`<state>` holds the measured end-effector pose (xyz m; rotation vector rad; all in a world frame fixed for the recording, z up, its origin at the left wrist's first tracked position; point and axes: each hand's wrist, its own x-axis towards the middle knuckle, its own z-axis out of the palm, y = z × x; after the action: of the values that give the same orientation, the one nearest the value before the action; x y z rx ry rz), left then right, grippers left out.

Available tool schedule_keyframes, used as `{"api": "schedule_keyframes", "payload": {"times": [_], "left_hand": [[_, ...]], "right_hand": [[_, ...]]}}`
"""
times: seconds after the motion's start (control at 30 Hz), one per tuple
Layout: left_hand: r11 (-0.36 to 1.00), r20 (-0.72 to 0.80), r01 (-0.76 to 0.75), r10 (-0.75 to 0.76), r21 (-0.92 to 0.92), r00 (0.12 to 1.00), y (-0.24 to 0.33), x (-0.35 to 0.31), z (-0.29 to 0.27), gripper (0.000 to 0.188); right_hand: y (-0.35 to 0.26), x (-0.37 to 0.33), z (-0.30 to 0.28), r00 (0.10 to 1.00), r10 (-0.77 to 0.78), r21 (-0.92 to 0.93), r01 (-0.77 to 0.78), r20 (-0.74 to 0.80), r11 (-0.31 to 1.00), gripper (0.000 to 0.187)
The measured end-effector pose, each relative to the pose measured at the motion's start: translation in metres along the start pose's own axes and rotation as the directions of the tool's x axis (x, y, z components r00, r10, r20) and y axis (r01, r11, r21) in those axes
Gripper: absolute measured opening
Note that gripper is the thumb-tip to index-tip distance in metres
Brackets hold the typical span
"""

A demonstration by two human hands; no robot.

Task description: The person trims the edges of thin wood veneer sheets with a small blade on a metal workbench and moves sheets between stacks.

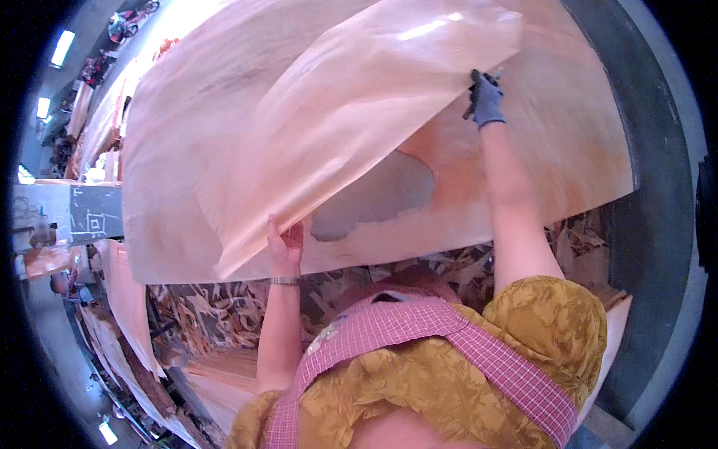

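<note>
A thin, pale pink sheet of wood veneer (351,127) is held lifted above the stacked veneer counter (568,165) — its near corner clenched in the bare left hand (285,245), its far edge gripped by the dark-gloved right hand (486,97), the long axis running diagonally between them.

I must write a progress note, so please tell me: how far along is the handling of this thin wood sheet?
Done: a large veneer sheet already lies flat on the table. In hand: the bare left hand grips the lower edge of the upper veneer sheet, and the gloved right hand holds its far edge, so it is lifted and curved. Left: this sheet is not yet lying flat.
</note>
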<state>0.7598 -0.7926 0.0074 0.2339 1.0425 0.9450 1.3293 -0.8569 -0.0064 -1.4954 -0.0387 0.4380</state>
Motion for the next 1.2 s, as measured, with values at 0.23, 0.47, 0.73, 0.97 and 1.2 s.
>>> {"api": "schedule_keyframes", "payload": {"times": [0.23,0.47,0.73,0.97,1.2], "left_hand": [[0.985,-0.211,0.065,-0.03,0.159,0.977,-0.056,0.007,-0.029,0.027],[0.912,-0.243,-0.032,0.142,0.408,0.959,-0.05,-0.006,-0.039,0.029],[0.877,-0.481,0.084,0.176,0.472,0.859,-0.026,-0.013,-0.049,0.082],[0.82,-0.423,-0.04,0.336,0.571,0.841,-0.032,-0.025,-0.076,0.059],[0.73,-0.464,-0.157,0.569,0.665,0.679,-0.04,-0.028,-0.085,0.067]], "right_hand": [[0.004,-0.013,-0.237,0.975,-0.047,0.002,0.049,-0.217,0.999,0.023],[0.045,-0.075,-0.356,0.924,0.111,0.063,-0.094,-0.366,0.994,0.019],[0.079,-0.118,-0.363,0.922,-0.004,-0.098,-0.037,-0.388,0.995,0.026],[0.049,-0.157,-0.341,0.9,0.104,-0.264,-0.232,-0.422,0.936,0.041],[0.05,-0.173,-0.3,0.894,-0.439,-0.654,0.386,0.091,0.65,0.044]]}}
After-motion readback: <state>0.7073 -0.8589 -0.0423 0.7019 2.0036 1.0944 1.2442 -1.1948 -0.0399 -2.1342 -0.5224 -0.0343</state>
